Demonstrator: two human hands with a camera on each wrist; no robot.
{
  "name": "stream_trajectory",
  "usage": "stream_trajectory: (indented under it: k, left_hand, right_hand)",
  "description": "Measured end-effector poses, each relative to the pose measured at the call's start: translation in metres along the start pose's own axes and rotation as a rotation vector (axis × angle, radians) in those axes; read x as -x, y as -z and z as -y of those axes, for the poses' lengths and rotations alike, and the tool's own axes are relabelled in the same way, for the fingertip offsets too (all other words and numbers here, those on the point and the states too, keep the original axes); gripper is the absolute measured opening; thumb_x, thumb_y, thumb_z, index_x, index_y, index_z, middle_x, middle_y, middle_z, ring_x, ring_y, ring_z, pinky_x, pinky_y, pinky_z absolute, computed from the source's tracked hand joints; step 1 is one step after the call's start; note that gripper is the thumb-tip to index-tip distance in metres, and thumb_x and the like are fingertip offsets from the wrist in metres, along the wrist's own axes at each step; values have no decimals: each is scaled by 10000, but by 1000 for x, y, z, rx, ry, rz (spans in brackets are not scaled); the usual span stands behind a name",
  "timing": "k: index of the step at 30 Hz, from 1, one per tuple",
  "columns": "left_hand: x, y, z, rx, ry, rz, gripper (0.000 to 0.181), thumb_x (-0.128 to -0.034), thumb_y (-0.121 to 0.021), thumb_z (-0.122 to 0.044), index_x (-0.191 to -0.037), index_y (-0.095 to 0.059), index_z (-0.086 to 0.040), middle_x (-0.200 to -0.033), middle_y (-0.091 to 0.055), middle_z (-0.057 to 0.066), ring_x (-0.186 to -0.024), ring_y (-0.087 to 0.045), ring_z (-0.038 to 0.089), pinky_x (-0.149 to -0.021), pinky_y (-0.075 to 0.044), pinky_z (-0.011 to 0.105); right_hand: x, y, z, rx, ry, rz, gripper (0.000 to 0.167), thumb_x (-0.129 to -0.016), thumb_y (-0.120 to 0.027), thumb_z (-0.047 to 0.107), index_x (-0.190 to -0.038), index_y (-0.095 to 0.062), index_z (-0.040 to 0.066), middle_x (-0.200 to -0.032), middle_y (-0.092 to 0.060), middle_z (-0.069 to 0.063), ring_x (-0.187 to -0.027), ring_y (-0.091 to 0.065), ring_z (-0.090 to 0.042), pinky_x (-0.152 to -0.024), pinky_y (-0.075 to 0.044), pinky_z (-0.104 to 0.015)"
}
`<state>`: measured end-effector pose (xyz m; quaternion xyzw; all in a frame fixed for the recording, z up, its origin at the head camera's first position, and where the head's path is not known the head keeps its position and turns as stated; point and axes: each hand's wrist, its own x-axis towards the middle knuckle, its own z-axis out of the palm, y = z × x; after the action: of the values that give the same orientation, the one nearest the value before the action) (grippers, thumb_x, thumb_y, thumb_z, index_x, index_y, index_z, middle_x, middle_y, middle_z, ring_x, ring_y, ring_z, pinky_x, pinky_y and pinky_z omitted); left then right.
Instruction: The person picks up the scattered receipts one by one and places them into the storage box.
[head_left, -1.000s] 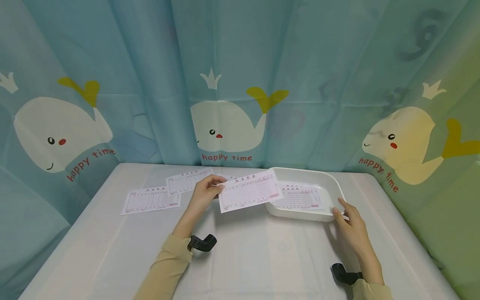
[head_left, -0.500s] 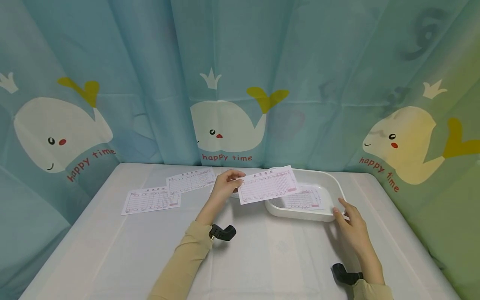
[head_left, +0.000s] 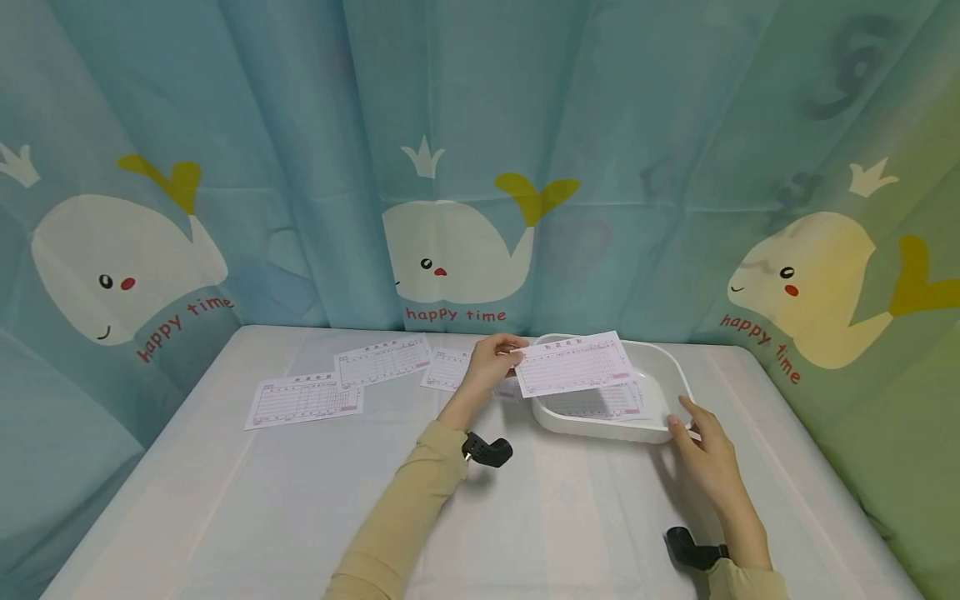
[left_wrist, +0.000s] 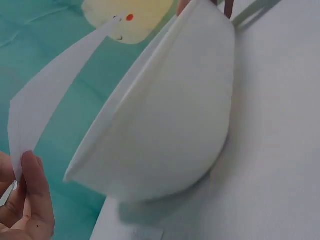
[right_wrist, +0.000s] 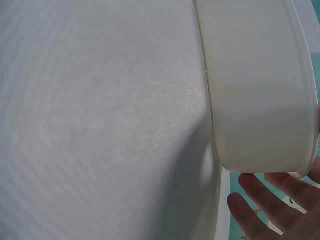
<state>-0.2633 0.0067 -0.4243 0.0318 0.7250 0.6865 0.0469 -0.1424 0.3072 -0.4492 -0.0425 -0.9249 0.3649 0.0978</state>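
My left hand point(head_left: 487, 367) pinches the left edge of a printed slip point(head_left: 576, 365), held raised over the left part of a white tray point(head_left: 600, 428). In the left wrist view, the thumb and fingers of my left hand point(left_wrist: 31, 205) grip the slip point(left_wrist: 45, 95) beside the tray point(left_wrist: 165, 115). Other slips point(head_left: 633, 403) lie inside the tray, partly hidden by the held one. My right hand point(head_left: 708, 458) holds the tray's right front corner; in the right wrist view several fingers of this hand point(right_wrist: 280, 205) spread beneath the tray's end point(right_wrist: 265, 125).
Two printed slips point(head_left: 303, 402) point(head_left: 382, 362) lie overlapping at the table's back left. Another slip point(head_left: 447, 370) lies partly behind my left hand, left of the tray. A blue-green curtain point(head_left: 315, 167) with whale prints hangs behind the white-covered table point(head_left: 300, 500).
My left hand has moved right with the slip, from left of the tray to over it. The slip behind that hand shows more now. My right hand and the tray have stayed nearly still.
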Motion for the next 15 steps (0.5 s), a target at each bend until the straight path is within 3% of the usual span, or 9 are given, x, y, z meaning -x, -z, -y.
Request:
stream_trajectory:
  k: [7, 15]
  left_hand:
    - [-6, -24, -10, -80, -27, 28, 197, -886, -592, 7, -1059, -683, -12, -1023, -635, 160, -759, -566, 113, -670, -560, 239]
    - [-9, -45, -15, -165, -62, 78, 178, -894, -597, -6, -1051, -680, -16, -995, -630, 151, -710, -655, 181, -661, -577, 238]
  right_hand:
    - [0, 0, -1, -4, 6, -4, 572, -1014, -447, 310, -1449, -334, -44, -1422, -356, -330, -1178, -422, -460, -991, -400, -613]
    - [0, 0, -1, -7, 1, -1, 582, -1013, -451, 322, -1453, -330, -40, -1425, -349, -333, -1189, -414, -464, -997, -394, -618]
